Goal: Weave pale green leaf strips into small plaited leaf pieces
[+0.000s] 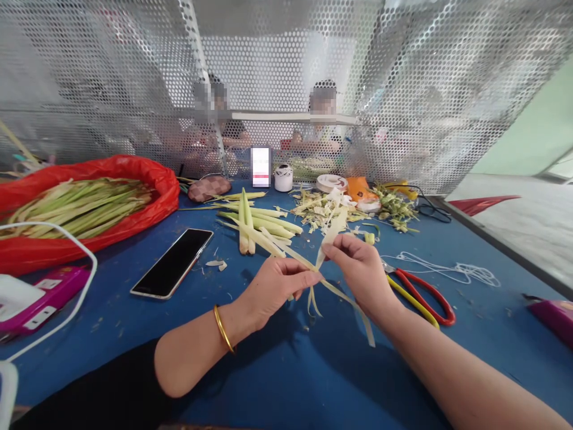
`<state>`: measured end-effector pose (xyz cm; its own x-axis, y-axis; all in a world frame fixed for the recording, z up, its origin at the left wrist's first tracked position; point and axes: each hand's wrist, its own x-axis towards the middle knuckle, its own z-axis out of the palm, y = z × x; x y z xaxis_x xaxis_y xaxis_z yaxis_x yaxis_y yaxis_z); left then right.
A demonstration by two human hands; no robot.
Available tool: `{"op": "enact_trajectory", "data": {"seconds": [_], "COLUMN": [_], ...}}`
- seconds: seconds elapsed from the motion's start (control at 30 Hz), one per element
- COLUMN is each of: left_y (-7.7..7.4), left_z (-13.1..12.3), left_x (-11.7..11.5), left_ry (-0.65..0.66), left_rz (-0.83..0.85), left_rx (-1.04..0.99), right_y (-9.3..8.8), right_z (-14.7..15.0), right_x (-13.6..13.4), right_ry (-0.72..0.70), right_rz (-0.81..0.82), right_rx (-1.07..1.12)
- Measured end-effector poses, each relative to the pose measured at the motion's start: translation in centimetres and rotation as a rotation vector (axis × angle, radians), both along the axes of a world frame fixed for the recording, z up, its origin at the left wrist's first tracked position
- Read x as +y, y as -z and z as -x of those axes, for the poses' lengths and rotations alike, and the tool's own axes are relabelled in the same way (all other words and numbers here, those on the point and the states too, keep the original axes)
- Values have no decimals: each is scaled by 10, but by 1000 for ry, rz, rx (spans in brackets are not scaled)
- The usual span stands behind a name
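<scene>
Head view, left hand: the left hand [280, 283] comes in palm-down, its thumb and forefinger pressed together on a long pale strip [344, 296]; the other fingers curl underneath, partly hidden.
Long strip: it runs slantwise through the left pinch, one end toward the pile of stalks, the other hanging free below the right hand, over the blue tabletop [250, 388].
Right hand: the right hand [360, 263] is closed in a pinch, thumb against forefinger, on the lower part of a broad pale leaf piece [334, 230], which stands up from the fingertips; the remaining fingers are folded in.
Gap between hands: the two pinches sit near each other, the right one slightly higher and farther from the wearer.
Thin ends: a few narrow shreds [312, 301] dangle just below the left fingertips; whether they belong to the long strip cannot be told.
Stalks: a small pile of pale green stalks [277, 224] lies beyond the left hand, two of them crossing over the others.
Scraps: torn leaf bits [317, 206] are heaped beyond the right hand.
Pliers: red-and-yellow-handled pliers [447, 307] lie beside the right forearm, with white string [470, 272] near them.
Phone: a dark-screened phone [173, 264] lies flat left of the left hand.
Red bag: an open red bag [165, 179] full of long green leaves [85, 206] stands at far left.
</scene>
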<state>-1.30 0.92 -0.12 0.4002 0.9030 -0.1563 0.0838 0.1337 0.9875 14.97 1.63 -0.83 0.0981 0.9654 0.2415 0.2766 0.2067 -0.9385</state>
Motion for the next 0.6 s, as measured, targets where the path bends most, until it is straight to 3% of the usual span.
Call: {"op": "enact_trajectory", "data": {"seconds": [0.1, 0.23, 0.3, 0.43, 0.6], "left_y": [0, 1, 1, 0, 2], "left_z": [1, 3, 4, 3, -2], "left_x": [2, 7, 9, 10, 5], "left_ry": [-36, -110, -132, -178, -194], "left_rz": [27, 70, 71, 34, 60], "left_rx": [-43, -213, -297, -351, -355], "right_y": [0, -10, -15, -7, 16], "right_z": [-2, -4, -1, 12, 27], "right_x": [0, -13, -23, -33, -27], "right_ry": [41, 221, 161, -119, -150], "right_rz": [-57, -459, -565, -319, -57], "right_rx": [-128, -364, -445, -503, -353]}}
